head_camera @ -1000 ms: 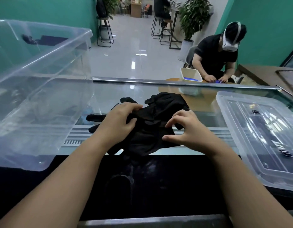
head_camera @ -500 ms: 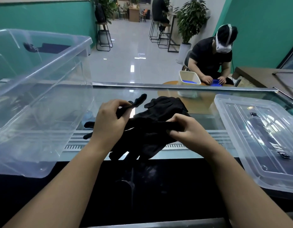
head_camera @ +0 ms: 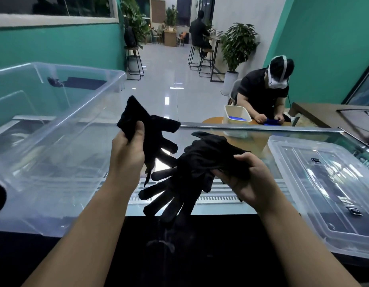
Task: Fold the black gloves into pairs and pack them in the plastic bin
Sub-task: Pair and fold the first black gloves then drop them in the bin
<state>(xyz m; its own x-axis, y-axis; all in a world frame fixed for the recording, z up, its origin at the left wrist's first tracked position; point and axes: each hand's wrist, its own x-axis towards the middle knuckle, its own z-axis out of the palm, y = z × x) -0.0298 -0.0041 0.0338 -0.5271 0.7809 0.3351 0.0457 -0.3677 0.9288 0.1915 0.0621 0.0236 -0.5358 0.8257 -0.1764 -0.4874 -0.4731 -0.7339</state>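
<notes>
Far left: clear plastic bin (head_camera: 55,129) sits on the glass counter (head_camera: 202,208), open top, left wall cut off by frame; a dark blob at the left edge can't be identified. Teal wall (head_camera: 55,46) behind it, glossy grey floor (head_camera: 171,88) running back to bar stools (head_camera: 133,63), potted plants and a seated person, all small and soft. Left hand (head_camera: 127,156) raised above the counter, fingers curled tight on the cuff end of one black glove (head_camera: 152,131); its fingers splay to the right, clear of the surface. Just right and lower, right hand (head_camera: 247,181) is clamped on a bunched second glove (head_camera: 185,183), finger ends hanging down to the left; whether that bunch is one glove or more can't be told, the black folds merge. The two gloves overlap in view; contact unclear. Neither is in the bin. Counter front is black, reflective. Right: clear lid (head_camera: 328,183) flat on the counter, right edge cropped. Behind it, a person wearing a headset (head_camera: 264,94) at a round table with a white tub (head_camera: 237,114) and something blue.
</notes>
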